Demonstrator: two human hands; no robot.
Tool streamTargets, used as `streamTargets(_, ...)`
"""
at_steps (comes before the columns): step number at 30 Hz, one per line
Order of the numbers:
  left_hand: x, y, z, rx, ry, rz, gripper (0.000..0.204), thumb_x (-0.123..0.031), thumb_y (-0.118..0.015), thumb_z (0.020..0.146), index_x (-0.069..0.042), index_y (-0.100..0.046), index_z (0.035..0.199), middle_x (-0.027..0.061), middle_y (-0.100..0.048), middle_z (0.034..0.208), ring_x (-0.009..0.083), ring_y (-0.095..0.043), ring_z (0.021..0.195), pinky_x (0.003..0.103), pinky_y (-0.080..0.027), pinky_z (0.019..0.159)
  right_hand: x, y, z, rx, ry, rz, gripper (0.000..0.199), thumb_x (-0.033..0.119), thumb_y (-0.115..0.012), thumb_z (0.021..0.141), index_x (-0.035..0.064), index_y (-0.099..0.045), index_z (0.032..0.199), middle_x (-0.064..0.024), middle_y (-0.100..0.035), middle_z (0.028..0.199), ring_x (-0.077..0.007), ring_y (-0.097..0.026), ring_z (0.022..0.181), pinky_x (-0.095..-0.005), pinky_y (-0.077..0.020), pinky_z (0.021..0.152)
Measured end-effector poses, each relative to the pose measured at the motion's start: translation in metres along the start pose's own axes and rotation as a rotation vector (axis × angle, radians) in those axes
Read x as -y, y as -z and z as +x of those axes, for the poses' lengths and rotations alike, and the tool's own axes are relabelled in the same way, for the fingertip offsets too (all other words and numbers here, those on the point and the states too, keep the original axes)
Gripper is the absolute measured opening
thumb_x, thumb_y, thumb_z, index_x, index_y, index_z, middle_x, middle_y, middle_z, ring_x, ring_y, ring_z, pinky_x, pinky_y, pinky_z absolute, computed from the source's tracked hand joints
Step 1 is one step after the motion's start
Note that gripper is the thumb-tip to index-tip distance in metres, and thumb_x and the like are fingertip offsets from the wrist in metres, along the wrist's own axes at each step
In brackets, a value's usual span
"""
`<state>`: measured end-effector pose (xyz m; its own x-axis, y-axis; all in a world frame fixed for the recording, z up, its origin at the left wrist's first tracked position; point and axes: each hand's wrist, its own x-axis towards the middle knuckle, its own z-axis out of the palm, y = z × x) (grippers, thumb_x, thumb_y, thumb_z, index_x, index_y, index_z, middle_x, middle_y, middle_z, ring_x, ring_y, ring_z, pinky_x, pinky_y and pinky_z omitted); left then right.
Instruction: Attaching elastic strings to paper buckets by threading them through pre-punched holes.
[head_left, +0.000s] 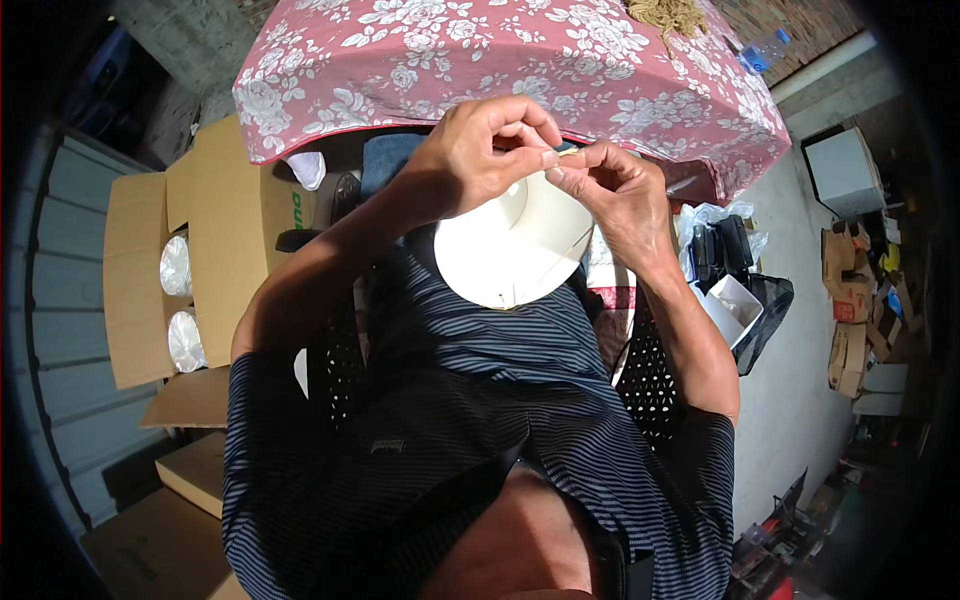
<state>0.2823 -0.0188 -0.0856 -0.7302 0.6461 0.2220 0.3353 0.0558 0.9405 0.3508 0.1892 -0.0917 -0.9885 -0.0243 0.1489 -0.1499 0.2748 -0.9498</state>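
A round cream paper piece [510, 255], folded so its sides curve up, is held above my lap in front of my striped shirt. My left hand [485, 150] pinches its top edge with fingers closed. My right hand [615, 195] pinches the same edge from the right, its fingertips touching those of the left. A thin light strand shows between the fingertips of the two hands. The lower rim of the paper piece hangs free over my shirt.
A table with a pink floral cloth [500, 60] stands just ahead, tan twine [668, 14] on its far side. Open cardboard boxes [180, 270] holding stacks of white discs sit at my left. A dark bag [740, 290] with white items and scattered boxes lie at my right.
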Motion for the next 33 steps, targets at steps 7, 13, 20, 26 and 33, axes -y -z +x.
streamTargets(7, 0.006, -0.003, -0.001, -0.017, -0.031, 0.021, 0.016, -0.006, -0.064, 0.100, 0.000, -0.061, 0.115, 0.0055, -0.069, 0.096, 0.0078, -0.065, 0.092, 0.026, -0.053, 0.083, -0.003, -0.001, 0.001, -0.002, 0.050, -0.039, 0.015, 0.015, -0.080, 0.091, 0.0016, -0.074, 0.093, 0.0021, -0.067, 0.076, -0.0017, -0.054, 0.064, -0.0211, -0.0438, 0.055)
streamTargets(13, 0.005, -0.005, -0.002, -0.027, -0.093, 0.056, 0.016, -0.006, -0.064, 0.099, 0.000, -0.061, 0.114, 0.0054, -0.067, 0.096, 0.0084, -0.065, 0.094, 0.028, -0.053, 0.086, -0.001, -0.006, 0.000, -0.060, 0.154, -0.091, 0.016, 0.013, -0.081, 0.090, 0.0005, -0.073, 0.097, 0.0023, -0.067, 0.085, -0.0020, -0.054, 0.068, -0.0214, -0.0449, 0.057)
streamTargets(20, 0.012, -0.009, -0.002, -0.175, -0.321, 0.197, 0.014, -0.005, -0.066, 0.095, 0.003, -0.063, 0.107, 0.0117, -0.073, 0.083, 0.0162, -0.072, 0.076, 0.030, -0.056, 0.069, 0.000, -0.013, -0.002, -0.131, 0.184, -0.152, 0.014, 0.009, -0.080, 0.089, -0.0010, -0.072, 0.096, -0.0030, -0.069, 0.086, -0.0065, -0.059, 0.074, -0.0239, -0.0500, 0.066)
streamTargets(26, 0.006, -0.005, -0.007, -0.156, -0.293, 0.247, 0.015, -0.001, -0.068, 0.096, 0.003, -0.062, 0.109, 0.0079, -0.070, 0.094, 0.0112, -0.070, 0.090, 0.030, -0.059, 0.082, 0.000, -0.012, 0.001, -0.126, 0.192, -0.193, 0.012, 0.007, -0.081, 0.088, -0.0006, -0.072, 0.091, -0.0023, -0.067, 0.084, -0.0053, -0.056, 0.069, -0.0239, -0.0465, 0.059)
streamTargets(33, 0.008, -0.007, -0.006, -0.192, -0.250, 0.228, 0.016, -0.004, -0.068, 0.097, 0.003, -0.062, 0.110, 0.0076, -0.071, 0.093, 0.0100, -0.069, 0.090, 0.026, -0.057, 0.081, -0.007, -0.016, 0.002, -0.107, 0.375, -0.292, 0.011, 0.005, -0.079, 0.089, -0.0006, -0.070, 0.093, -0.0009, -0.064, 0.082, -0.0056, -0.053, 0.065, -0.0236, -0.0438, 0.056)
